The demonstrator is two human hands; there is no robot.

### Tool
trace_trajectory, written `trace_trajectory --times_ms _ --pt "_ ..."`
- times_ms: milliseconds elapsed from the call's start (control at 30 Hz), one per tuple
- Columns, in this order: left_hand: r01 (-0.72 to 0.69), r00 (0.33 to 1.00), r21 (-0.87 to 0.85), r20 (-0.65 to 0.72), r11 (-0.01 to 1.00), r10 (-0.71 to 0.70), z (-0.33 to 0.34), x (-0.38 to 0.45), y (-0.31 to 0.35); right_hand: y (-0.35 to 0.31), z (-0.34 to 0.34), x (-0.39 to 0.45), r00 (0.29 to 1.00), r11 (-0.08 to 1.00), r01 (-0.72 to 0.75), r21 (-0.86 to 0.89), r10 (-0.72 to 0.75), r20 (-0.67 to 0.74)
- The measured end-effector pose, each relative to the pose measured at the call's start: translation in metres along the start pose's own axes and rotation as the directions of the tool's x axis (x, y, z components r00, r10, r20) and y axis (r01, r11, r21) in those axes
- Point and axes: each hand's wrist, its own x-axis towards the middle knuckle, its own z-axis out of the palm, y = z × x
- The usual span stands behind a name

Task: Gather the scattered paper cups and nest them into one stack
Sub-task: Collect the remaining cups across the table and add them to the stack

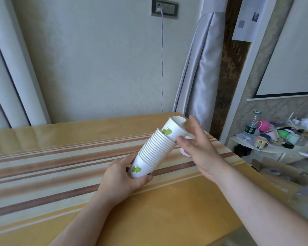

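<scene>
Hands (121, 176) around half-hidden cup stack (155, 150)

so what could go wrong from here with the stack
1. The top cup sits only partly nested, and the right hand touches it with open fingers, so it could slip out.
2. The left hand holds the tilted stack by its bottom cup alone; the stack might sag or come apart.
3. A white piece on the table, partly hidden behind the right hand, may be a cup that gets missed.

White cups (156, 148) bear green leaves; tablecloth (60, 166) striped.
</scene>
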Motion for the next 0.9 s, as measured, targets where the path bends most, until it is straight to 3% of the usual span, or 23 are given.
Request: trace_trajectory --times_ms 100,167,233,333,400,500,667,733,833,900 --pt "0.01 1.0 -0.028 -0.013 1.0 -0.01 -0.001 0.0 0.0 0.01 -0.028 0.012 0.985 0.973 0.017 -0.231 -0.056 -0.164" --pt "0.018 1.0 -0.047 -0.009 0.999 -0.018 0.0 -0.001 0.001 0.022 -0.047 0.031 0.962 0.886 -0.089 -0.455 -0.042 -0.269" --pt "0.024 1.0 -0.05 0.001 0.998 -0.024 0.0 -0.001 0.0 0.037 -0.055 0.048 0.969 0.713 -0.18 -0.678 0.011 -0.246" --pt "0.053 0.999 -0.057 0.011 0.997 -0.052 0.001 0.0 -0.002 0.055 -0.054 0.065 0.983 0.534 -0.174 -0.827 0.146 -0.112" --pt "0.075 0.997 -0.076 0.013 0.994 -0.074 0.002 0.0 -0.004 0.064 -0.057 0.072 0.986 0.483 -0.121 -0.867 0.161 -0.048" --pt "0.09 0.996 -0.092 0.014 0.992 -0.089 0.002 0.001 -0.004 0.063 -0.067 0.072 0.999 0.461 -0.039 -0.887 0.049 -0.018" --pt "0.109 0.994 -0.073 0.02 0.991 -0.108 0.002 0.001 -0.001 0.054 -0.085 0.054 0.968 0.598 -0.132 -0.791 -0.092 -0.232" --pt "0.103 0.995 -0.059 0.018 0.993 -0.102 0.001 0.001 0.0 0.054 -0.097 0.045 0.969 0.596 -0.182 -0.782 -0.028 -0.247" --pt "0.118 0.993 -0.037 0.02 0.992 -0.117 0.001 0.001 -0.002 0.049 -0.107 0.03 0.966 0.499 -0.255 -0.828 0.169 -0.196" --pt "0.13 0.991 -0.037 0.016 0.991 -0.129 0.001 0.001 -0.002 0.047 -0.104 0.026 0.961 0.437 -0.25 -0.864 0.219 -0.167"
